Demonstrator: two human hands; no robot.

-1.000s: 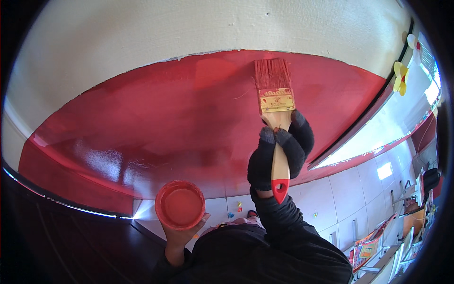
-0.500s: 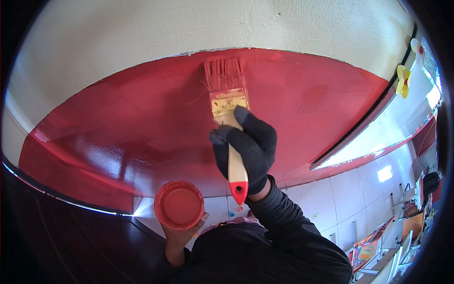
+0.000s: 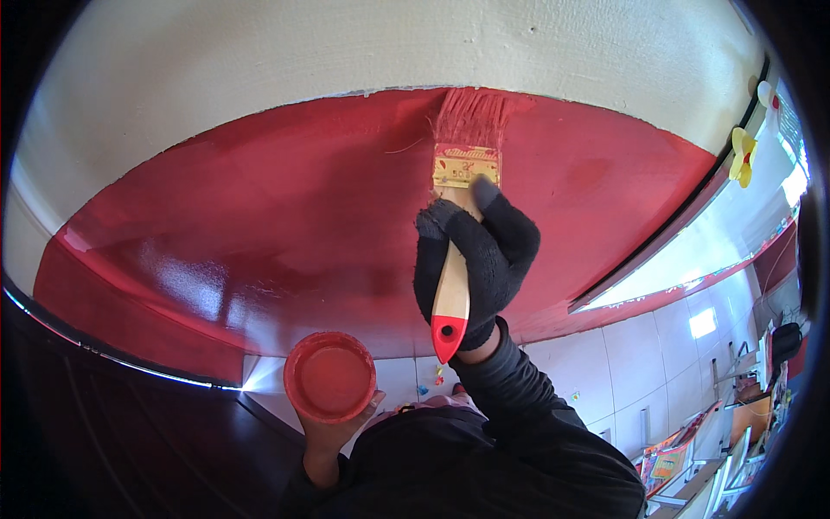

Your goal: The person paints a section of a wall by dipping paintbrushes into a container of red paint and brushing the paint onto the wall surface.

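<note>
"While the left hand (image 3: 335,432) cups the pot (image 3: 289,378), what are the fingers of the gloved right hand (image 3: 491,259) doing?"

"They're clamped on the handle of the brush (image 3: 467,166), close behind its metal band, presumably for finer control. Ahead of those fingertips, the bristles fan out, seemingly pressed against the red wall (image 3: 303,190)."

"And the left fingers?"

"The thumb grips the pot's right side; I can't tell how the hidden ones sit. The pot is mouth up, likely so its red paint (image 3: 331,381) doesn't spill, and near the gloved fingers, below and to their left, probably for easy reach."

"Anything in the way?"

"The glove hides part of the handle. Just past the bristles is the cream wall (image 3: 303,52), which a slip could smear. Right of the gloved fingers, a dark strip (image 3: 670,229) borders the red; well beyond are a yellow flower (image 3: 742,160) and jumbled furniture (image 3: 752,419)."
</note>
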